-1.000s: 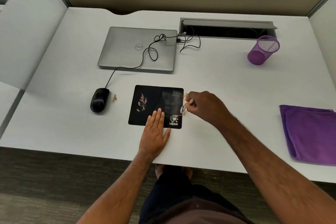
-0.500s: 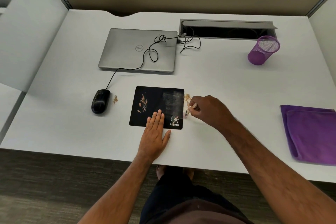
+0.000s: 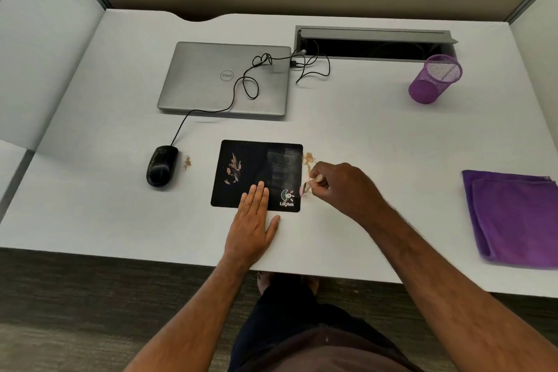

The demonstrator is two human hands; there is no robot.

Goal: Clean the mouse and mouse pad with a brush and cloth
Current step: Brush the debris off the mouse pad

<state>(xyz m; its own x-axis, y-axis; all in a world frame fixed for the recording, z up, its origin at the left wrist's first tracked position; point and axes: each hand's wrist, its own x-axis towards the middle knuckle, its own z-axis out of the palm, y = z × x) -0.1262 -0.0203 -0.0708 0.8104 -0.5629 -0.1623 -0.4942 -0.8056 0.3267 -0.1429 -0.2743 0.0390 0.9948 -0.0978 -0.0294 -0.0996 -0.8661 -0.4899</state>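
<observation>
A black mouse pad [image 3: 250,160] lies mid-desk with brown crumbs on its left half and a swept pale streak on its right half. My left hand [image 3: 252,226] lies flat, fingers pressing the pad's front edge. My right hand [image 3: 341,187] pinches a small brush [image 3: 306,187], its bristles at the pad's right edge near the logo. Brown dust [image 3: 308,158] lies on the desk just right of the pad. A black wired mouse [image 3: 161,165] sits left of the pad, with a small crumb pile [image 3: 187,162] beside it. A folded purple cloth [image 3: 516,217] rests at the desk's right edge.
A shut silver laptop [image 3: 211,78] sits behind the pad with the mouse cable looped over it. A purple mesh cup [image 3: 434,78] stands at the back right beside an open cable tray [image 3: 374,45]. Partition walls enclose the desk on both sides.
My right hand has slid the brush toward me along the pad's right edge, from the upper corner down to the logo. The left hand stays on the pad.
</observation>
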